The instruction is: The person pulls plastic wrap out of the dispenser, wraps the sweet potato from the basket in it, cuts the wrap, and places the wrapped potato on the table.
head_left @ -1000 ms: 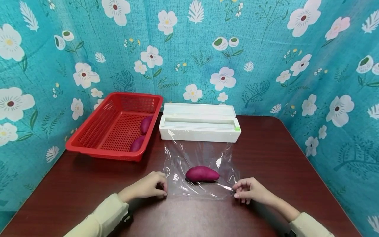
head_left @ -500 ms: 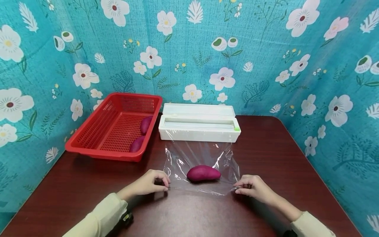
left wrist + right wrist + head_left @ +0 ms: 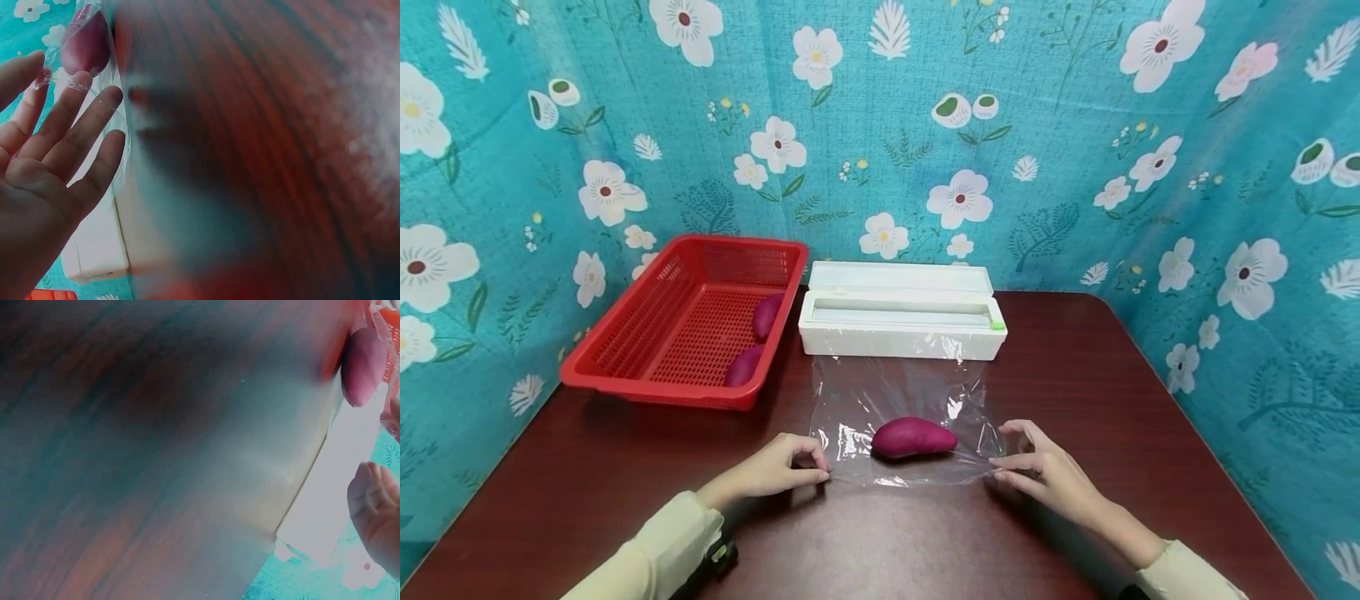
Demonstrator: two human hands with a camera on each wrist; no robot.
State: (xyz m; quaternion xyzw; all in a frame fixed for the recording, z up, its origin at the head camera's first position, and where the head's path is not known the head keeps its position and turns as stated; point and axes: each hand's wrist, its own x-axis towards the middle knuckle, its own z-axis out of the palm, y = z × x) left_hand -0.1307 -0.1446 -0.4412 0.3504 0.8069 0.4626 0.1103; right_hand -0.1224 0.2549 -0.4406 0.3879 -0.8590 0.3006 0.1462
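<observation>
A purple sweet potato (image 3: 913, 437) lies on a sheet of cling film (image 3: 857, 396) spread over the table. The film runs up to a long white cling film box (image 3: 902, 342) behind it, whose lid stands raised. My left hand (image 3: 778, 467) pinches the film's near left corner between thumb and index finger; in the left wrist view its other fingers (image 3: 100, 169) are spread. At the near right corner, my right hand (image 3: 1052, 479) pinches the film between thumb and a finger, with another finger lifted. The right wrist view shows only part of that hand (image 3: 378, 512).
To the left stands a red plastic basket (image 3: 662, 387) with two more sweet potatoes (image 3: 745, 367) along its right side. The dark wooden table (image 3: 1075, 358) meets a flowered blue curtain (image 3: 880, 125) at the back and sides. A green slider (image 3: 997, 326) sits on the box's right end.
The film's near edge has been lifted and drawn slightly away from me, and both hands have shifted a little forward. Fingers of my right hand have spread apart. The sweet potato stays almost in place.
</observation>
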